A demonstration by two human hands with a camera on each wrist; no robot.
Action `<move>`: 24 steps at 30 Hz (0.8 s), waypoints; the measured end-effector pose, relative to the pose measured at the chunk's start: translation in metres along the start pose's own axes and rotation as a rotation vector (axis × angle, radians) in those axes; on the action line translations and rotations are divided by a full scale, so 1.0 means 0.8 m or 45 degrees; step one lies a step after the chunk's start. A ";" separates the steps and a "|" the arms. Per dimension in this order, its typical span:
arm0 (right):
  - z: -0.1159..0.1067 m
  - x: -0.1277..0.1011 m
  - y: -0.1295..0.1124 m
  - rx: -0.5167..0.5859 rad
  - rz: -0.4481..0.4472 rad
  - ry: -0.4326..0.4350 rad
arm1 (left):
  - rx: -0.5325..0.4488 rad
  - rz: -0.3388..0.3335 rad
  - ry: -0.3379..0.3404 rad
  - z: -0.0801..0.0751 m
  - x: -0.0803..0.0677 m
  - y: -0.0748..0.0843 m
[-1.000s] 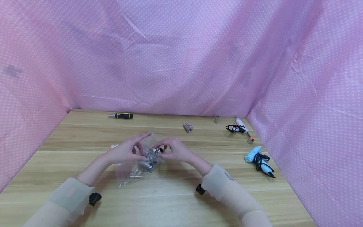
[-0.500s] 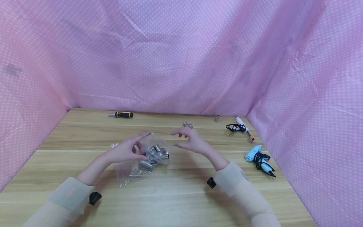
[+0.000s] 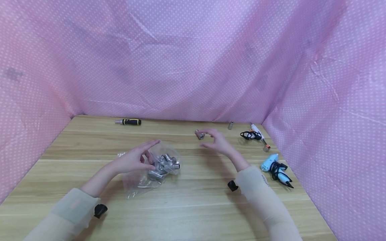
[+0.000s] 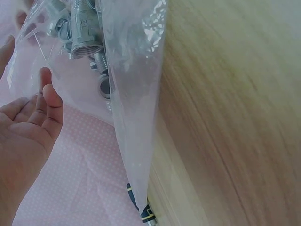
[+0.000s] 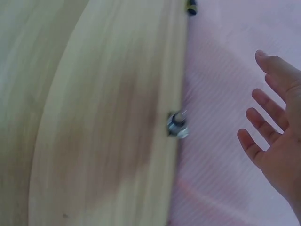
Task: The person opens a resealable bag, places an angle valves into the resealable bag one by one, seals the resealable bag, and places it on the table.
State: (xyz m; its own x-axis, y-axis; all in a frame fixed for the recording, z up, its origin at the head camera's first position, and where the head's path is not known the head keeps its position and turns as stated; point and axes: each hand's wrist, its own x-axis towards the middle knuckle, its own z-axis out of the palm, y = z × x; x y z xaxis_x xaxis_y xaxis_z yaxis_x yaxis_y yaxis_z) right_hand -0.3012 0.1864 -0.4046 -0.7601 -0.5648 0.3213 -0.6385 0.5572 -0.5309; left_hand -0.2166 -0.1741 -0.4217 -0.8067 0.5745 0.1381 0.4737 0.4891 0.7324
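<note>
A clear plastic bag [image 3: 137, 184] lies left of the table's middle, with several metal threaded pipe fittings [image 4: 86, 33] inside. My left hand [image 3: 134, 160] is at the bag, its index finger and thumb spread apart against the plastic. Farther back, a single metal tee-shaped pipe fitting [image 3: 199, 135] rests on the table. Close to its right side reaches my right hand [image 3: 219, 143], thumb and fingers apart with nothing between them. In the right wrist view the same fitting [image 5: 177, 125] shows beyond the spread fingers.
A black and yellow screwdriver [image 3: 131, 122] lies at the back left. At the right are a small metal cylinder [image 3: 230, 126], a white soldering iron [image 3: 256, 130] with a black cord, and a light blue glue gun [image 3: 269, 163] wrapped in its cord. Pink dotted cloth [image 3: 169, 73] surrounds the table.
My right hand has left the bag and moved right and away from me to the lone fitting. The fittings in the bag now show more plainly. My left hand has stayed in place.
</note>
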 end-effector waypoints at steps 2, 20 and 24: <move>0.003 0.005 0.014 -0.031 0.024 0.009 | 0.003 -0.002 0.005 -0.001 0.000 0.001; 0.044 0.051 0.089 0.149 0.405 -0.119 | -0.010 0.002 0.011 -0.001 -0.001 0.005; 0.052 0.057 0.094 0.082 0.395 -0.102 | -0.020 0.002 0.008 0.000 0.000 0.005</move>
State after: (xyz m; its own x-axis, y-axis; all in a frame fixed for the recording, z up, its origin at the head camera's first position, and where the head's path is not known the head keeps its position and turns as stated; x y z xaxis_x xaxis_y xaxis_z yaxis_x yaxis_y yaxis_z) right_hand -0.3787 0.1778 -0.4625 -0.9037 -0.4216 0.0747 -0.3668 0.6724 -0.6429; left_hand -0.2142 -0.1722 -0.4186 -0.8085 0.5707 0.1434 0.4690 0.4778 0.7428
